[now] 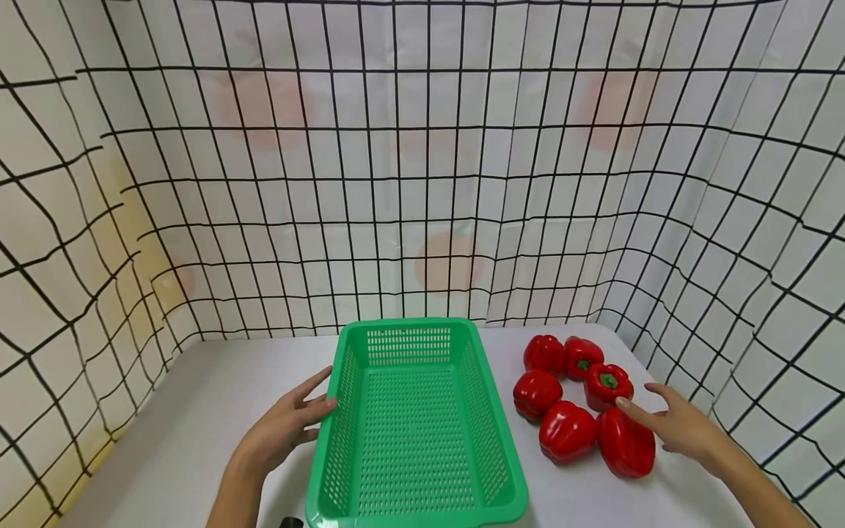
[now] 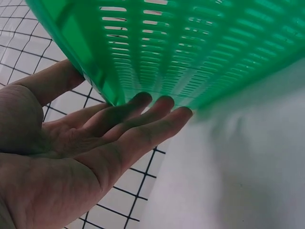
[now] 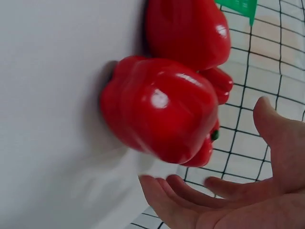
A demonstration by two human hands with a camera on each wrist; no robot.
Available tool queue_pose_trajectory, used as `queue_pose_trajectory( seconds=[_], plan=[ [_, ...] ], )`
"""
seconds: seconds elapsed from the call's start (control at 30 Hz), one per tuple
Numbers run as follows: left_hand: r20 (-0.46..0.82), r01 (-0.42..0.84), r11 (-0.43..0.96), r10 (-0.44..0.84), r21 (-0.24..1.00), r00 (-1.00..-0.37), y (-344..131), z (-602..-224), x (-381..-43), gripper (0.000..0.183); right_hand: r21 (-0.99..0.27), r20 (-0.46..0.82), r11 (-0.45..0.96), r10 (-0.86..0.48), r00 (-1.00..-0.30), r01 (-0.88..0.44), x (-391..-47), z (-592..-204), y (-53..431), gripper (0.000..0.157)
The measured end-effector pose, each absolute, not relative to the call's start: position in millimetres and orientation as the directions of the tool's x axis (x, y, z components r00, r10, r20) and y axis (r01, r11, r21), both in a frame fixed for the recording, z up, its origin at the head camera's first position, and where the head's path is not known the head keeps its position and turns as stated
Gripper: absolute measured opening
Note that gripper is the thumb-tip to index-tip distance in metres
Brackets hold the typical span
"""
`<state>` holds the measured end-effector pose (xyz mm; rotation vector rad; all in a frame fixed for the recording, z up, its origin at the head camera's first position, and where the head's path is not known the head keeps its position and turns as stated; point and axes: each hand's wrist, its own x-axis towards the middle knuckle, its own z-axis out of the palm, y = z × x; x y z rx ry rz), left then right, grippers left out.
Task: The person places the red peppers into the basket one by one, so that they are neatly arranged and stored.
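A green plastic basket (image 1: 416,440) with slotted walls stands in the middle of the table. My left hand (image 1: 287,425) is at its left side: the thumb lies over the rim, and the loosely extended fingers reach the outer wall (image 2: 157,52). Several glossy red bell peppers lie to the right of the basket. My right hand (image 1: 680,425) hovers by the nearest right one, a large bell pepper (image 1: 626,444), thumb and fingers spread apart. In the right wrist view a gap shows between the fingers and that bell pepper (image 3: 162,109). Another bell pepper (image 1: 609,386), green stem up, sits just beyond it.
Black wire grid panels (image 1: 429,183) enclose the white table (image 1: 172,411) at the back and both sides. The right panel rises close beside my right forearm. A small black object (image 1: 291,522) shows at the bottom edge, left of the basket.
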<state>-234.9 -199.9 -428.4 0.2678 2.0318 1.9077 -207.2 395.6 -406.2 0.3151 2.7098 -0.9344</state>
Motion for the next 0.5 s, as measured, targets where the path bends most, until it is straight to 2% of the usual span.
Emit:
queue_pose_trajectory(
  seconds=[0.2, 0.5],
  plan=[
    [-0.115, -0.103, 0.052, 0.378, 0.993, -0.919, -200, -431, -234, 0.080, -0.585, -0.432, 0.719, 0.116, -0.894, 0.376, -209, -418, 402, 0.109],
    [-0.120, -0.114, 0.038, 0.376, 0.993, -0.919, -202, -435, -235, 0.079, -0.586, -0.422, 0.724, 0.110, -0.900, 0.364, -214, -435, 405, 0.111]
  ],
)
